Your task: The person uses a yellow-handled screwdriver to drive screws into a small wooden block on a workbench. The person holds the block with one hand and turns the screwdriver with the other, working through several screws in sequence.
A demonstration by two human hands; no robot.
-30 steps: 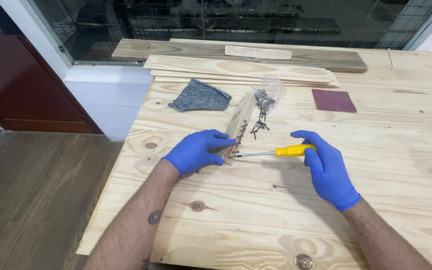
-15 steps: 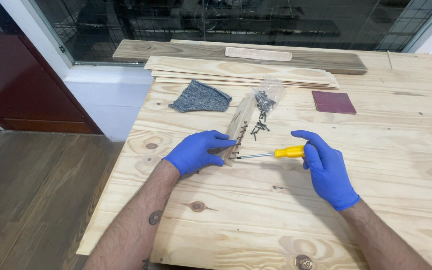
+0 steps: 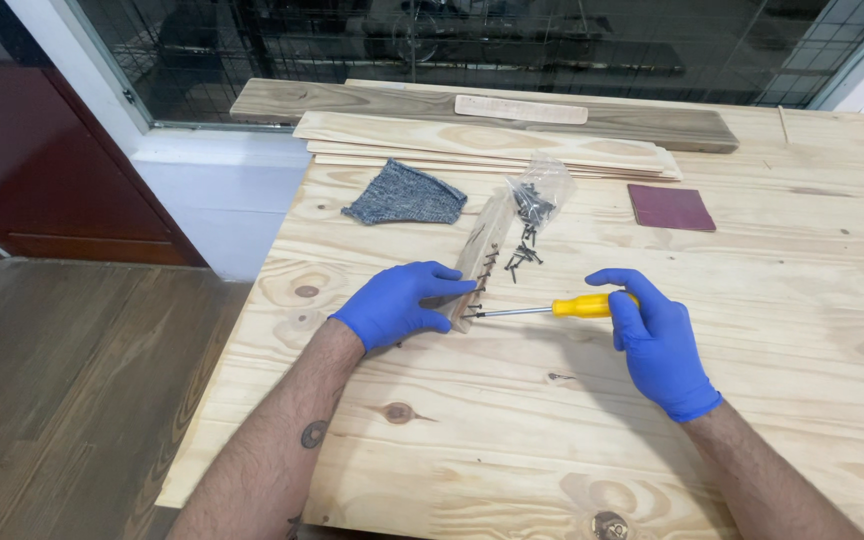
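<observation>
Both my hands wear blue gloves. My left hand [image 3: 399, 304] grips the near end of a narrow wooden strip [image 3: 483, 244] that stands on its edge on the pine table [image 3: 512, 440], with several dark screws sticking out of its right side. My right hand [image 3: 655, 338] holds a screwdriver with a yellow handle [image 3: 584, 306]; its metal shaft points left and its tip meets a screw at the strip's near end. Loose dark screws [image 3: 522, 256] lie just beyond the shaft, spilling from a clear plastic bag [image 3: 542, 188].
A grey knitted cloth [image 3: 405, 196] lies left of the strip. A dark red sanding sheet [image 3: 670, 207] sits at the right. Thin boards [image 3: 482, 142] and a thick plank [image 3: 472, 103] are stacked along the far edge under a window. The table's left edge drops to a wooden floor [image 3: 62, 390].
My right hand has shifted its hold slightly on the yellow handle. The strip, my left hand and the screws stay where they were.
</observation>
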